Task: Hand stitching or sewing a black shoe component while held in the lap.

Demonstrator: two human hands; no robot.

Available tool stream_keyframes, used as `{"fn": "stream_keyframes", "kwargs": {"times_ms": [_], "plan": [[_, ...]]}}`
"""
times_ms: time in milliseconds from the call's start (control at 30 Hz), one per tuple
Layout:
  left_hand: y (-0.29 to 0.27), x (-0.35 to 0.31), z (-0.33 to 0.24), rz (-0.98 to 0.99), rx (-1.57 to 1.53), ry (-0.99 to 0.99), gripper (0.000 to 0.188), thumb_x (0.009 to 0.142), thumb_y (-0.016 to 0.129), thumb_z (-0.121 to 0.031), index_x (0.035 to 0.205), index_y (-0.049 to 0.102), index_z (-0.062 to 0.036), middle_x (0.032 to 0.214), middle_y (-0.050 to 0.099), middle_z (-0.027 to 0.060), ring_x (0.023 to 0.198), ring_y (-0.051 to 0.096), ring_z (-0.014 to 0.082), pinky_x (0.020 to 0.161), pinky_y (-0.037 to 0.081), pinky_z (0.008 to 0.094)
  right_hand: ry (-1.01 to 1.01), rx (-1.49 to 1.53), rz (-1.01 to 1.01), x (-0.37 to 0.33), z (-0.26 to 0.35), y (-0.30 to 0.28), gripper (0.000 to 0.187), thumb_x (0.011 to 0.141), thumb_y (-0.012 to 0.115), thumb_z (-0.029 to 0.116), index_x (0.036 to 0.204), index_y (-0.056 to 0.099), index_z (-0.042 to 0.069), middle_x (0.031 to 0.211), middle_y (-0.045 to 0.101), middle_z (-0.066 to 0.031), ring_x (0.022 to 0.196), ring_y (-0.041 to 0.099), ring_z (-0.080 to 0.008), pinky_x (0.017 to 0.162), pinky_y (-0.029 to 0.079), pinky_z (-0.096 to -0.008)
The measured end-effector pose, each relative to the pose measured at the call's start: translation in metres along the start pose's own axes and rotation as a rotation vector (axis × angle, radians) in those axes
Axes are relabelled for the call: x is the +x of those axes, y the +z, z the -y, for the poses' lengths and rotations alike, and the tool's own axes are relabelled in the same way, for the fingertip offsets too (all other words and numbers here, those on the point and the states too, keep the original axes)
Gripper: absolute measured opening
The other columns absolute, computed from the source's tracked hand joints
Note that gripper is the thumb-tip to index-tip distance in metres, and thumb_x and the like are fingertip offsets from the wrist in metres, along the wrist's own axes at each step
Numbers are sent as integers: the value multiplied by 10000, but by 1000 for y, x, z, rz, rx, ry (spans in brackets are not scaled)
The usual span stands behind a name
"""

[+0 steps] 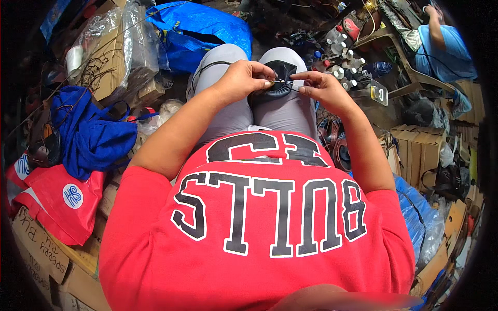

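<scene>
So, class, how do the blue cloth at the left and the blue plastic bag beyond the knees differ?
The blue cloth is deep and matte; the blue plastic bag is brighter and shiny. The cloth lies in soft, bunched folds, while the plastic bag looks stiffer. The cloth overlaps a red bag in this view; the plastic bag sits beyond the knees. Both are blue and creased.

A red short-sleeved shirt [259, 267] is worn, marked across the chest with large black block lettering [284, 202] and black numerals [249, 139], all edged in white. The legs are covered by light grey trousers [225, 111]. At the waist something white, possibly a drawstring [254, 127], is poorly seen.
</scene>
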State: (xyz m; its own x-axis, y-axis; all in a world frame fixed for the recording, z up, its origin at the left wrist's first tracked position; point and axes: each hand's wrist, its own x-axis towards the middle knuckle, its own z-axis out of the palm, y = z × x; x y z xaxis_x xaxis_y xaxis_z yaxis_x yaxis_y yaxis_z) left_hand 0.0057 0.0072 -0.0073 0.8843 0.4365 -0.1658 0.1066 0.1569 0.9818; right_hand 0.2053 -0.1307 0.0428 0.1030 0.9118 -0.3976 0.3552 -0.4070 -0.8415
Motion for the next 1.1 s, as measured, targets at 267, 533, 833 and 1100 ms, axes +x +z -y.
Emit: {"fn": "stream_keyframes", "kwargs": {"times_ms": [267, 533, 833, 1100], "plan": [[16, 14, 10, -23, 105, 6, 170, 772, 622, -11, 942, 622, 6, 826, 611, 11, 758, 554, 72, 701, 456, 210, -36, 226, 13, 13, -16, 7, 313, 813, 642, 95, 1114, 590, 30, 846, 582, 31, 775, 509, -39, 720, 416, -186], [20, 24, 17, 33, 103, 44, 102, 772, 622, -13, 868, 588, -21, 779, 580, -6, 719, 528, 61, 662, 433, 210, -60, 180, -44, 22, -9, 6, 179, 785, 660, 53, 959, 634, 19, 767, 604, 13, 688, 525, -39, 627, 436, -191], [1, 15, -14, -50, 670, 264, 106, 709, 699, -65, 724, 602, -26, 740, 533, 63, 715, 518, 178, 666, 422, 291, -83, 91, 29, 24, -7, -13, 120, 775, 691, 91, 817, 608, 17, 755, 606, 2, 694, 540, -63, 657, 436, -216], [6, 10, -24, 37, 534, -70, 37, 812, 558, -41, 832, 578, -18, 704, 571, 55, 654, 536, 129, 588, 434, 277, -29, 25, -14, 14, -22, -8, 126, 794, 689, 131, 815, 626, 25, 736, 568, 22, 671, 512, -63, 629, 403, -206]]}}
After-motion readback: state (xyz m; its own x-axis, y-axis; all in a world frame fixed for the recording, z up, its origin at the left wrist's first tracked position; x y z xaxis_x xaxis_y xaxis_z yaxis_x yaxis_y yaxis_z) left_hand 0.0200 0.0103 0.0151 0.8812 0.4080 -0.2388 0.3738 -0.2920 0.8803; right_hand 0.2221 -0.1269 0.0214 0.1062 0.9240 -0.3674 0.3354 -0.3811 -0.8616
